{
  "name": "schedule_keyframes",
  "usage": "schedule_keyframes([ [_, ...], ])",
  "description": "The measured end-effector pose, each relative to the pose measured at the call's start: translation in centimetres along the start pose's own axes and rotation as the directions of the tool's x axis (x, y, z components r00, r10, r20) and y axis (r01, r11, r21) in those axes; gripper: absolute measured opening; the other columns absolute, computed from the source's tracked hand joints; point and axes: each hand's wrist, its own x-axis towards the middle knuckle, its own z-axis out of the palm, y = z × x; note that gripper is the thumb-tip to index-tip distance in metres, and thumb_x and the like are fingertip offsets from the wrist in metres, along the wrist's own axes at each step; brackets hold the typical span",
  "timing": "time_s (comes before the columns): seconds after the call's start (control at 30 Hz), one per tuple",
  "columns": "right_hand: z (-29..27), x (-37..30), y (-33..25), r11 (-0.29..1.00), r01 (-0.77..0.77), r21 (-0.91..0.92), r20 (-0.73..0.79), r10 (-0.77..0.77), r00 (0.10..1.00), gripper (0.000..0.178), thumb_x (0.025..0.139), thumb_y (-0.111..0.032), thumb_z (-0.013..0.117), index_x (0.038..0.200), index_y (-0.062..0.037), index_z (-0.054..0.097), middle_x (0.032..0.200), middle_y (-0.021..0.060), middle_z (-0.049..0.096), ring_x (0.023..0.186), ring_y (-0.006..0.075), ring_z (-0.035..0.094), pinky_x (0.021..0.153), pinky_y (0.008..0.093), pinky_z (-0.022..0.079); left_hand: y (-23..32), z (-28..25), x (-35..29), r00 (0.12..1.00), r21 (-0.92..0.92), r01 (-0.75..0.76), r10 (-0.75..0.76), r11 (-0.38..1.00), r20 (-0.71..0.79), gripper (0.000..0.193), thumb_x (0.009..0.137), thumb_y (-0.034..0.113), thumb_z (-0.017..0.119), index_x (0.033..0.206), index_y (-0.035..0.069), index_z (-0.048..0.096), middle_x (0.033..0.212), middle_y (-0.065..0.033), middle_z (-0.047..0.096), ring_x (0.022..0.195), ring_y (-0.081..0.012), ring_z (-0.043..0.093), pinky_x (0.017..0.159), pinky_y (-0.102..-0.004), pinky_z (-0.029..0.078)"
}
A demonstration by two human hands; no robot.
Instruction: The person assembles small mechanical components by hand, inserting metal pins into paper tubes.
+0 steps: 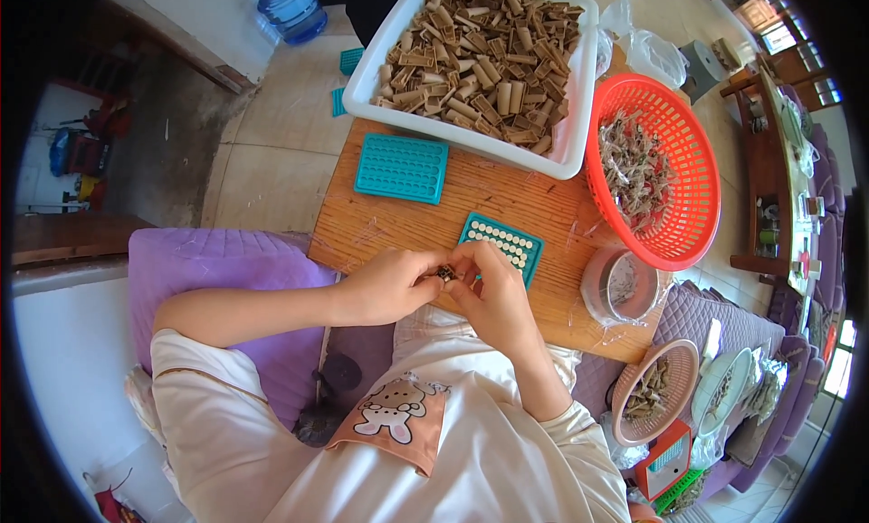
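Close in front of my body, my left hand and my right hand meet at the fingertips over the near edge of the table. Pinched between them is a small dark piece with lighter spots; its kind is too small to tell. Just beyond my right hand lies a teal tray holding rows of small round white pieces. Farther off, to the left, a second teal tray with rows of slots rests on the wooden table.
A white bin heaped with brown half-tube pieces covers the table's far side. To the right stand a red basket of dried, twiggy bits and a clear round tub. Lower right, a pink basket and a pale green basket sit on a quilted seat.
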Motion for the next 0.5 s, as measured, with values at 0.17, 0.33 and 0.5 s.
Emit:
schedule_keyframes([
  [0.17,-0.6,0.7,0.6,0.994,-0.006,0.112,0.189,-0.015,0.982,0.043,0.067,-0.002,0.066,0.104,-0.0012,0.046,0.088,0.0154,0.054,0.083,0.0268,0.055,0.069,0.0320,0.046,0.6,0.0,-0.5,1.000,0.075,-0.013,0.012,0.997,0.025,0.023,0.077,0.012,0.051,0.096,0.001,0.056,0.069,-0.0180,0.058,0.063,-0.0303,0.058,0.056,-0.0361,0.044],
  [0.33,-1.0,1.1,0.9,0.995,-0.015,0.102,0.226,-0.008,0.974,0.046,0.068,-0.004,0.066,0.109,-0.0015,0.046,0.089,0.0142,0.056,0.082,0.0256,0.057,0.069,0.0318,0.047,-0.7,0.4,0.0,0.998,0.036,-0.009,0.007,0.999,0.068,0.023,0.082,0.015,0.052,0.098,-0.001,0.055,0.069,-0.0135,0.059,0.063,-0.0224,0.059,0.057,-0.0316,0.045],
  [0.5,-1.9,1.9,0.2,0.994,-0.004,0.105,0.239,-0.021,0.971,0.037,0.069,-0.012,0.068,0.101,0.0004,0.053,0.088,0.0130,0.059,0.080,0.0215,0.059,0.069,0.0299,0.047,-0.8,-0.5,0.8,0.961,-0.464,0.236,-0.136,0.854,0.239,0.024,0.087,0.014,0.051,0.103,-0.002,0.052,0.080,-0.0033,0.058,0.072,-0.0073,0.055,0.061,-0.0212,0.044],
])
